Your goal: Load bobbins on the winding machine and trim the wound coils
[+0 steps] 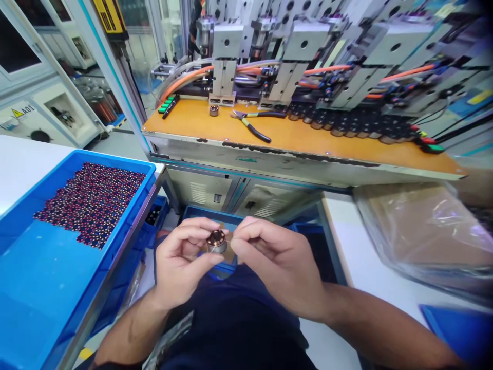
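Note:
A small round metal part with copper windings (216,241) is held upright between the thumb and fingers of my left hand (185,259), its ringed top facing up. Close against its right side, my right hand (279,259) pinches a thin wire that runs from the part. The fingertips of both hands are only a short way apart, over my lap. Below the part, a blue bin (230,268) is partly hidden by my hands.
At left, a blue tray (50,262) holds many small dark and red pieces. Ahead, an orange shelf (185,123) bears pliers (252,128), a similar round part (213,110) and a row of dark cylinders (354,123) below machinery. Plastic-wrapped cardboard (416,226) lies at right.

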Tool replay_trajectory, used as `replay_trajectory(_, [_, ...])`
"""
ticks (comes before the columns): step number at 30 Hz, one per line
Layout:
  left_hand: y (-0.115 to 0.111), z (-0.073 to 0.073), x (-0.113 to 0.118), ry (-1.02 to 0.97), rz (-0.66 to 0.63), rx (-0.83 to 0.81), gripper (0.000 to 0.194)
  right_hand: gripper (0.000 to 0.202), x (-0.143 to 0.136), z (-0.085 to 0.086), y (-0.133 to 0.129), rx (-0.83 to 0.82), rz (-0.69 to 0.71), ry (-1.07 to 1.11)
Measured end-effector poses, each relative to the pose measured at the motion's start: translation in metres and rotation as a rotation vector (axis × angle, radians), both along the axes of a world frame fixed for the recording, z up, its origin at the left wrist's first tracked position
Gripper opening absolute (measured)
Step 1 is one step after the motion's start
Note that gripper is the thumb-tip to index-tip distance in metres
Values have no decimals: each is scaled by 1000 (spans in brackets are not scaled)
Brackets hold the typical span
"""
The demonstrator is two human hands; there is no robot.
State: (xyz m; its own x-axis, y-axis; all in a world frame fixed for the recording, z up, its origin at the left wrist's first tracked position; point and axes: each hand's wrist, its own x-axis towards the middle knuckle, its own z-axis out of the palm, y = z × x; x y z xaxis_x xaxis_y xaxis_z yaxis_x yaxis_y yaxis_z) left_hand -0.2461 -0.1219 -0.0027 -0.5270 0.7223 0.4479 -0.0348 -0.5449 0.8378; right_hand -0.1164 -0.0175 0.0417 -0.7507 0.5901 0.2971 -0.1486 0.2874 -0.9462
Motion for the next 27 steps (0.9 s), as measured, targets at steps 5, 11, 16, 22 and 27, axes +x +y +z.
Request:
replay_trajectory(5, [1, -7, -5, 10, -56, -15, 32, 29, -1, -5, 0, -555, 237, -128])
replay_trajectory(11, [1, -8, -7, -52, -146, -5, 30, 24, -6, -20, 4, -659, 372, -65])
replay_trajectory(16, [7, -7, -8, -156, -226, -15, 18, 18, -10, -25, 3, -444, 350, 129])
replay_trajectory(22, [13, -22, -13, -190, 233, -309, 15, 21, -9, -28, 25, 813, -220, 266])
replay_trajectory(27, [-8, -4, -1, 476, 300, -251, 46, 9, -5, -39, 45, 1299, -254, 318])
